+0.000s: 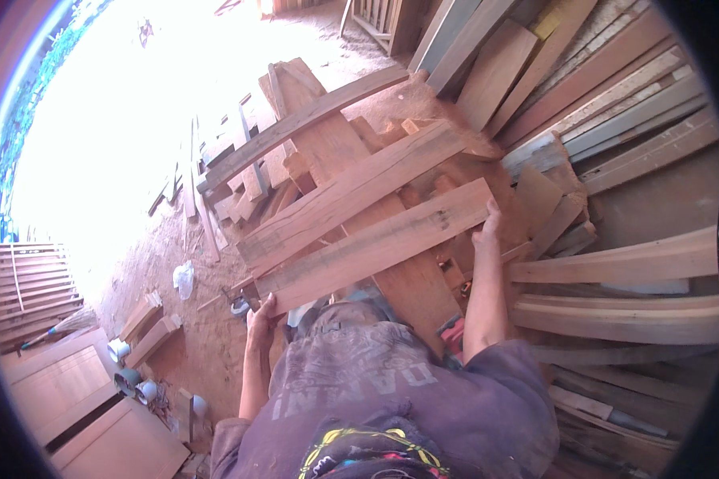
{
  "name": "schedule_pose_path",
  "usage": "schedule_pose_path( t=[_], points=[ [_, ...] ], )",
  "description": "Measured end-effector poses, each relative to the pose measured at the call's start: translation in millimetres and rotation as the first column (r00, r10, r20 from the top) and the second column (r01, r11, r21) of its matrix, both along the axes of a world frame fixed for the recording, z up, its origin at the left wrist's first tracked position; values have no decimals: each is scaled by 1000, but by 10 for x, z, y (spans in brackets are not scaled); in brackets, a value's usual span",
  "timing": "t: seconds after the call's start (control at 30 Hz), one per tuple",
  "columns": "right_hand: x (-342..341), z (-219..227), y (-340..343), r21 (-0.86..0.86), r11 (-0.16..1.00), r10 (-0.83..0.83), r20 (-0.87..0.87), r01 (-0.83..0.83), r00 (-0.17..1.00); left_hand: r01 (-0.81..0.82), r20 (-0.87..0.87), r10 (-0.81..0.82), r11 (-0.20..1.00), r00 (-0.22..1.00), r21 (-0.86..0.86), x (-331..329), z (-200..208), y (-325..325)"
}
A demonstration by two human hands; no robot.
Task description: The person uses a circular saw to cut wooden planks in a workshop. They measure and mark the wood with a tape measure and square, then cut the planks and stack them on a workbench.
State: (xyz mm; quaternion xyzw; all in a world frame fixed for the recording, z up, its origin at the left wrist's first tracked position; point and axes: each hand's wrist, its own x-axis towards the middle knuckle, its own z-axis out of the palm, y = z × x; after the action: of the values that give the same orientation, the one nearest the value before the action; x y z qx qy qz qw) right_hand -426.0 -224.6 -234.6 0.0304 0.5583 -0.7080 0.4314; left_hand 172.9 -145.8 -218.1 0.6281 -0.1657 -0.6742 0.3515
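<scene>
A flat wooden board (375,249) spans the space before me, its far right end higher in view than its left. My left hand (262,313) grips the near left end, thumb on the top face. At the opposite end, my right hand (488,225) has its fingers closed round the edge. Just beyond lies a second, similar board (351,191) with dark cracks along its grain. Farther off is a narrower wooden strip (311,118). Beneath them runs a wide plank (418,289), crossing at a slant.
Wood offcuts (256,172) are heaped on the dusty ground past the boards. Long timbers (607,104) lean at the right, with thick planks (615,319) nearer me. Panelled doors (124,443) lie at lower left, beside several cups (145,390). A red tool (453,335) sits by the plank.
</scene>
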Motion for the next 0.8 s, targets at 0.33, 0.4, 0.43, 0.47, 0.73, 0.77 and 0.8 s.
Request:
schedule_pose_path(
  t=[0.33,0.4,0.43,0.47,0.73,0.77,0.8],
  points=[
    [481,1450,1631,-170,985,1,-52,-10,999,-30,150,99,914,984,-406,547,1335,-26],
    [527,1538,2114,-197,979,49,-28,-54,998,-87,110,169,846,979,-526,611,1625,-356],
    [523,1523,2373,-229,970,80,-42,-87,996,-4,107,74,841,992,-542,873,1582,-582],
    [501,1480,2616,-262,957,111,-62,-123,992,27,106,45,804,993,-594,906,1668,-843],
    [1184,1679,3377,-482,872,-113,-20,89,993,599,642,-121,520,757,-609,-135,2868,-2142],
    [1296,1766,3398,-489,864,-183,-80,121,980,551,588,-92,486,804,-678,-427,2840,-2140],
    [1364,1843,3376,-503,851,-241,-123,149,963,504,542,-51,448,839,-738,-644,2877,-2087]
  ],
)
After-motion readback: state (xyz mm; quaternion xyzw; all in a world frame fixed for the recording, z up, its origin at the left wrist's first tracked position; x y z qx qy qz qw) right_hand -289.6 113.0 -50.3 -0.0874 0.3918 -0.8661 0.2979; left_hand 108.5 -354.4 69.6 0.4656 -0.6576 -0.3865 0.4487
